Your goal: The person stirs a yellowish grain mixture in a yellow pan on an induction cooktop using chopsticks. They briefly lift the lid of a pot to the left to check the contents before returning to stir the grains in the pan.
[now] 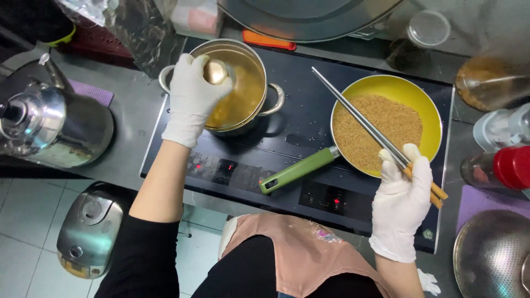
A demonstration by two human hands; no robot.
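Left hand [190,99], white-gloved, fingers curled around lid knob [215,71] over steel pot [243,91] at 11 o'clock on black cooktop [309,116]. Right hand [402,201] closed on chopsticks [364,121], tips over brown grains in yellow pan [386,124] at 2 o'clock.

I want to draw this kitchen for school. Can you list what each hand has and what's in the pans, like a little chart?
left hand: gloved, gripping the knob of a glass lid over the steel pot
right hand: gloved, holding long chopsticks
yellow pan: brown grains inside, green handle
chopstick tips: reach past the pan's far-left rim
cooktop: black, flat, both pans on it
kettle: shiny, at the left
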